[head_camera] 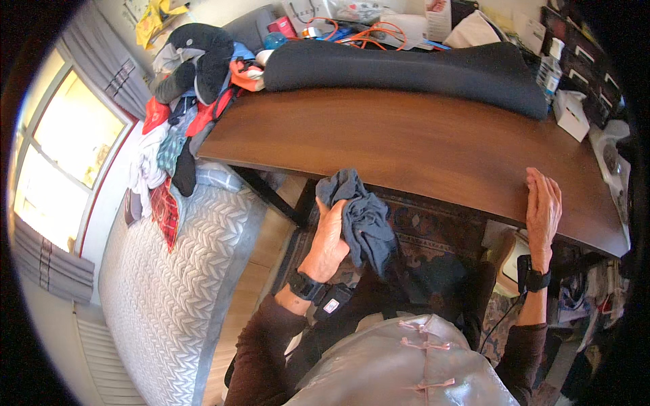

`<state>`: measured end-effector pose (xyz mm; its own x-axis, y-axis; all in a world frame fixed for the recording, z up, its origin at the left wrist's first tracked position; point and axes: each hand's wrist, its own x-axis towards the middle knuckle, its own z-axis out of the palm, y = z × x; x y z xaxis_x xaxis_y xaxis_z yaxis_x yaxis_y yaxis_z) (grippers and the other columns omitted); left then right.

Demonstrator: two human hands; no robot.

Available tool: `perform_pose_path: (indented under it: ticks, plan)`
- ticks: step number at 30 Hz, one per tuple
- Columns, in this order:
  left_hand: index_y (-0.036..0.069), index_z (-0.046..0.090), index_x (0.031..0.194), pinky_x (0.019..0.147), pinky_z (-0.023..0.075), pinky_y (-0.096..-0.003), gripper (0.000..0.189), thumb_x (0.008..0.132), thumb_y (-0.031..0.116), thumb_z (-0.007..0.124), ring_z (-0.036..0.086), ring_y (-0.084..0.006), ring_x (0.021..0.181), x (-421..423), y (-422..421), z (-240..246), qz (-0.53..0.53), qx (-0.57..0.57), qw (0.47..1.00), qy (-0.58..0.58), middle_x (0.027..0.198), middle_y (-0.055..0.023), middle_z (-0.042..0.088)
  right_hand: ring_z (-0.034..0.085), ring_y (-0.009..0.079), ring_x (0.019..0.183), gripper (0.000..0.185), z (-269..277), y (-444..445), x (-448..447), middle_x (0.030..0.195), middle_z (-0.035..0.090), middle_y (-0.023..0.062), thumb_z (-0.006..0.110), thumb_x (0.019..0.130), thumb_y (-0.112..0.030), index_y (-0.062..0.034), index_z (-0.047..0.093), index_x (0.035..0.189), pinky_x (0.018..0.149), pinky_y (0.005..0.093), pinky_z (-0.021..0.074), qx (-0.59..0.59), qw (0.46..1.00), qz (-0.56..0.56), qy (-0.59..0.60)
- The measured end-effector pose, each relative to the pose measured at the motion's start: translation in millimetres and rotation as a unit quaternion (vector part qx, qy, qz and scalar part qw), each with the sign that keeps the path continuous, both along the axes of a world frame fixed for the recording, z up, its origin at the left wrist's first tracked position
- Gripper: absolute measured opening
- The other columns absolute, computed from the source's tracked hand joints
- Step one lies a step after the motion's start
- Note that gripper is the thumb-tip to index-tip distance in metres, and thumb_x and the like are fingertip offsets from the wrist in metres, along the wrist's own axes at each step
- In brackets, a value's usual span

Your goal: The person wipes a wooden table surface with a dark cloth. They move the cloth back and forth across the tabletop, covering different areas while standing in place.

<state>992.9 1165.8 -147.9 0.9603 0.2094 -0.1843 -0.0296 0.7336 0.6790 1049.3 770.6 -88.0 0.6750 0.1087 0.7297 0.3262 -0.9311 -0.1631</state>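
Note:
My left hand [330, 238] grips a crumpled dark blue-grey cloth [366, 226] in front of the near edge of a brown wooden table [386, 137]. Folds of the cloth hang down over my lap, and its upper part lies close to the table's edge. Further right, my right hand [544, 203] rests on the tabletop near the right end, palm down, fingers extended and close together. Nothing shows in it, though its underside is hidden. Each wrist wears a black strap with a small device.
A rolled dark mat [396, 68] lies along the table's back. A pile of clothes [170, 142] and a plush toy [213, 61] sit at the left. A clear pump bottle [549, 71] and a white box [571, 114] stand back right. A quilted bed [167, 289] is at left.

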Motion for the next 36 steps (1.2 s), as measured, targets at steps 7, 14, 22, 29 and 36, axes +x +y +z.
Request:
perform_pose_path:
  ticks: [7, 14, 22, 29, 36]
  plan:
    - [0.014, 0.058, 0.12, 0.087, 0.0576, -0.0435, 0.029, 0.091, 0.016, 0.06, 0.067, -0.0255, 0.097, -1.4, 34.4, 6.6, 0.055, -0.055, 0.995, 0.056, 0.111, -0.0066, 0.066, 0.063, 0.0291, 0.098, 0.024, 2.2, 2.4, -2.4, 0.098, 0.071, 0.0094, 0.051, 0.099, -0.008, -0.0066, 0.065, 0.118, 0.099, 0.0408, 0.0441, 0.007, 1.0, -0.008, -0.002]
    - [0.013, 0.06, 0.126, 0.104, 0.0438, -0.0497, 0.053, 0.096, 0.057, 0.054, 0.056, -0.029, 0.119, -3.2, 55.3, 26.1, 0.075, -0.012, 0.992, -0.097, 0.126, -0.0078, 0.063, 0.062, 0.03, 0.101, 0.024, -1.9, -0.3, -0.5, 0.099, 0.071, 0.0096, 0.051, 0.101, -0.011, -0.0076, 0.065, 0.12, 0.1, 0.0422, 0.044, 0.026, 0.999, -0.015, 0.012]
    - [0.012, 0.065, 0.117, 0.096, 0.0493, -0.0517, 0.05, 0.099, 0.056, 0.047, 0.061, -0.0318, 0.105, -2.4, 90.0, -8.9, 0.177, -0.069, 0.982, -0.001, 0.113, -0.0105, 0.067, 0.062, 0.0286, 0.103, 0.025, -9.3, -4.9, 2.8, 0.101, 0.072, 0.0087, 0.05, 0.102, -0.015, -0.0081, 0.066, 0.121, 0.101, 0.0421, 0.0439, 0.014, 1.0, -0.017, 0.014]
    - [0.015, 0.053, 0.135, 0.108, 0.0387, -0.047, 0.068, 0.089, 0.064, 0.061, 0.053, -0.0255, 0.122, 11.0, 75.0, 5.5, 0.153, 0.014, 0.987, -0.047, 0.134, -0.0057, 0.057, 0.063, 0.0283, 0.103, 0.026, -10.6, -5.2, 3.4, 0.108, 0.071, 0.0088, 0.049, 0.104, -0.017, -0.007, 0.067, 0.121, 0.101, 0.0426, 0.0446, 0.008, 0.999, -0.031, 0.026]
    - [0.017, 0.028, 0.151, 0.116, 0.0211, -0.0414, 0.076, 0.094, 0.048, 0.066, 0.034, -0.0196, 0.138, 8.8, 42.5, 12.1, 0.258, 0.055, 0.965, -0.009, 0.15, -0.0017, 0.04, 0.064, 0.0293, 0.106, 0.028, -8.9, -7.4, 4.3, 0.112, 0.071, 0.0101, 0.047, 0.104, -0.016, -0.0055, 0.067, 0.121, 0.105, 0.0427, 0.0425, 0.027, 0.999, -0.002, 0.038]
